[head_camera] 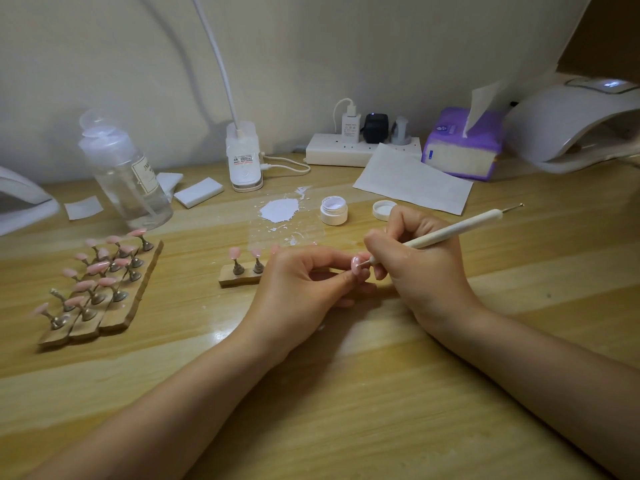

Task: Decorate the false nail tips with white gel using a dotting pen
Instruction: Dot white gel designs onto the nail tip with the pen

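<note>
— Nail tip location? Fingers?
— Pinched between left hand fingers; right hand fingers grip dotting pen, point touching it.
— Risk?
— Likely smearing: unsteady pinch or excess pressure would drag the gel.

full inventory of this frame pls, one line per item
nail tip: 1, pink, pinched in left hand
dotting pen: 1, cream, right hand, tip on the nail
gel jar: 1, white, open, centre
lid: 1, white, right of jar
wooden stands: 3 side by side, pink tips, left
small stand: 1, behind left hand
bottle: 1, clear, back left
tissue pack: 1, purple, back right
power strip: 1, white, back
left hand: 1
right hand: 1
</note>
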Motion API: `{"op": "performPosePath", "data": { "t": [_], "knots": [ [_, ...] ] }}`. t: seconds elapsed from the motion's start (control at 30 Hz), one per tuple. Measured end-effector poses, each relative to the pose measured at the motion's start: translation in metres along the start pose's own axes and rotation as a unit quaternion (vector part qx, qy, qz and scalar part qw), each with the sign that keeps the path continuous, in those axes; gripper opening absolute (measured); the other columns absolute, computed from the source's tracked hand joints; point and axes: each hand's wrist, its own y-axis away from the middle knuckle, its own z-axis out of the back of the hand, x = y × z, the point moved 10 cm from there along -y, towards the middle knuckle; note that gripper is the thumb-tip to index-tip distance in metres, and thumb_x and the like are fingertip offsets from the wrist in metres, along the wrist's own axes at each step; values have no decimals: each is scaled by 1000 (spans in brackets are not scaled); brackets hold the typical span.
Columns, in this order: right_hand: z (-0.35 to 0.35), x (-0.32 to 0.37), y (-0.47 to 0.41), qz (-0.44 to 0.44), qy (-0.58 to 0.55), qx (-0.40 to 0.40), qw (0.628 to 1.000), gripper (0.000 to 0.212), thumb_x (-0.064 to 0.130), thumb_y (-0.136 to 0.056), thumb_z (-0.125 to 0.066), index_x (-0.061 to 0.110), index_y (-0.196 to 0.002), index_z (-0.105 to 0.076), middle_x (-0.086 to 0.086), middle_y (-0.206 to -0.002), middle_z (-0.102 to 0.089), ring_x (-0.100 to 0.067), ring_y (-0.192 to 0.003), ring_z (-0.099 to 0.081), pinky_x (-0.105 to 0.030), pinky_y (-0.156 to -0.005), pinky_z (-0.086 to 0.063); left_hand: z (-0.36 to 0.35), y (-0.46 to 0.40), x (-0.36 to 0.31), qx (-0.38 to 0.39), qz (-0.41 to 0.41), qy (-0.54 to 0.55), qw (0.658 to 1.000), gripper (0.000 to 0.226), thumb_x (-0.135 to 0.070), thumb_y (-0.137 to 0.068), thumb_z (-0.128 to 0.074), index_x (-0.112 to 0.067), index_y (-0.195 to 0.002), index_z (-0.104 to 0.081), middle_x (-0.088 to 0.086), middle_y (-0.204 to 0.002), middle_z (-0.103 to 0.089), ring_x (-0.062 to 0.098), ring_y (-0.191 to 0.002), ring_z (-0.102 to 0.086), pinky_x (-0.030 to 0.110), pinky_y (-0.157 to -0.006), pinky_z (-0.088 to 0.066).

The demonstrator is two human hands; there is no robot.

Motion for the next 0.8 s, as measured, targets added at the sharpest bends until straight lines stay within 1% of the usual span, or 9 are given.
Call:
{"op": "performPosePath", "data": {
  "t": [0.1, 0.2, 0.3, 0.37, 0.43, 0.5, 0.63, 0.73, 0.8],
  "knots": [
    [0, 1, 0, 3, -4, -3, 1000, 33, -1, -67, -59, 12, -50, -34, -2, -40, -41, -4, -33, -45, -14, -41, -37, -1, 0, 0, 3, 0, 4, 1000, 7, -28, -69, -67, -30, -70, -74, -3, -71, -73, 8, -74, -70, 12, -56, -50],
    [0, 0, 0, 0, -7, -5, 1000, 32, 2, -66, -58, 13, -49, -34, 0, -39, -40, -5, -33, -45, -15, -41, -38, -1, 0, -1, 4, -3, 7, 1000, 9, -25, -72, -67, -30, -71, -74, -5, -73, -73, 8, -74, -70, 12, -56, -49],
    [10, -7, -3, -31, -64, -48, 996, 42, -7, -76, -58, 13, -47, -36, 0, -39, -39, -6, -32, -43, -16, -43, -44, -1, 0, 1, 1, 4, 19, 1000, 8, -24, -73, -67, -26, -73, -75, -3, -77, -73, 9, -75, -70, 12, -56, -50],
    [18, -15, -5, -65, -121, -87, 987, 44, -3, -81, -58, 15, -46, -38, 4, -38, -39, -4, -31, -40, -19, -48, -50, 1, 0, 3, -5, 11, 21, 1000, 6, -19, -75, -68, -21, -74, -73, -1, -75, -73, 10, -75, -71, 12, -56, -49],
    [24, -20, -4, -82, -144, -115, 979, 39, 6, -83, -61, 13, -51, -40, 7, -36, -40, -4, -30, -39, -20, -50, -52, 1, 0, 3, -6, 12, 17, 1000, 6, -17, -77, -68, -20, -74, -72, -1, -74, -73, 9, -74, -70, 12, -55, -49],
    [28, -18, -4, -80, -134, -132, 979, 36, 14, -84, -62, 12, -55, -41, 9, -36, -42, -3, -32, -41, -20, -49, -51, 1, 0, 3, -6, 14, 17, 1000, 6, -16, -77, -68, -20, -74, -72, -1, -74, -73, 9, -74, -70, 12, -55, -49],
    [35, -4, -10, -55, -99, -152, 982, 38, 24, -85, -62, 16, -53, -43, 11, -38, -45, -1, -36, -41, -15, -45, -44, 2, 0, 4, -7, 16, 21, 1000, 4, -20, -76, -68, -20, -76, -72, -2, -74, -73, 9, -74, -70, 11, -55, -49],
    [37, 9, -24, -26, -69, -147, 986, 38, 26, -86, -61, 16, -55, -43, 10, -37, -44, 0, -36, -41, -13, -43, -41, 2, 0, 3, -7, 15, 23, 1000, 13, -29, -68, -67, -20, -76, -72, -1, -74, -73, 9, -74, -70, 12, -55, -49],
    [34, 13, -37, -12, -40, -139, 989, 38, 25, -87, -61, 16, -55, -43, 10, -37, -44, 0, -36, -42, -12, -42, -40, 2, 0, 4, -6, 17, 18, 1000, 10, -26, -71, -67, -20, -76, -72, 0, -73, -73, 9, -74, -70, 12, -55, -49]
  ]
}}
